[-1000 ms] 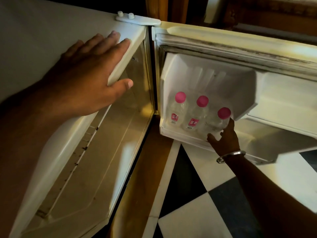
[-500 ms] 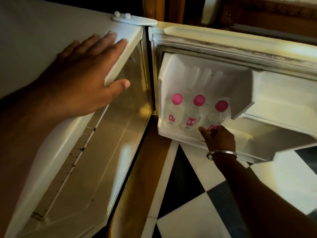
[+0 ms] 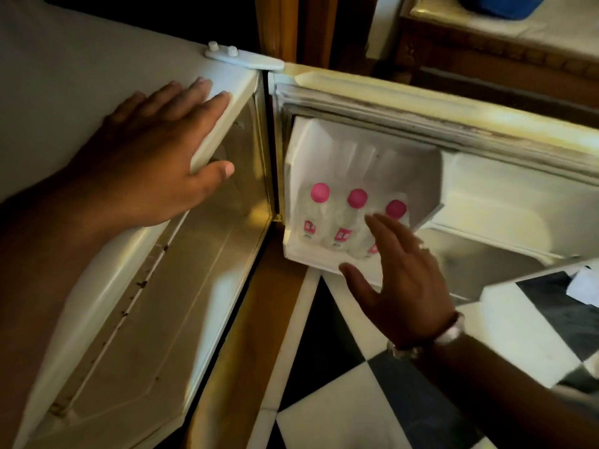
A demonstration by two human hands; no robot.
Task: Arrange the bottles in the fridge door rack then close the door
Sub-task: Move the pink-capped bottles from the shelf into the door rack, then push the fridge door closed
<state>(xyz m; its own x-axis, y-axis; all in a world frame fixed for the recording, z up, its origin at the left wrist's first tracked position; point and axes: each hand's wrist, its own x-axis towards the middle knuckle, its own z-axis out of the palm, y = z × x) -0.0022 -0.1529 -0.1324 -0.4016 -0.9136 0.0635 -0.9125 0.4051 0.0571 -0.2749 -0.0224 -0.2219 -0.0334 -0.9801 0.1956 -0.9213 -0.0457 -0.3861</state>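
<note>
Three clear bottles with pink caps stand side by side in the white door rack (image 3: 293, 251): a left bottle (image 3: 312, 212), a middle bottle (image 3: 350, 218) and a right bottle (image 3: 396, 209). My right hand (image 3: 398, 280) hovers just in front of the rack with fingers spread, holding nothing and partly hiding the right bottle. My left hand (image 3: 155, 170) lies flat on the fridge's top front edge, thumb hooked under the rim. The fridge door (image 3: 453, 124) stands open to the right.
The fridge's inside (image 3: 162, 303) at lower left looks bare and dimly lit. A black and white tiled floor (image 3: 340, 416) lies below the door. A wooden strip (image 3: 246, 319) runs along the fridge's base. Dark wooden furniture stands behind.
My right hand has let go of the right bottle and drawn back from the rack, its fingers now spread. The three bottles stay in the rack. My left hand has not moved.
</note>
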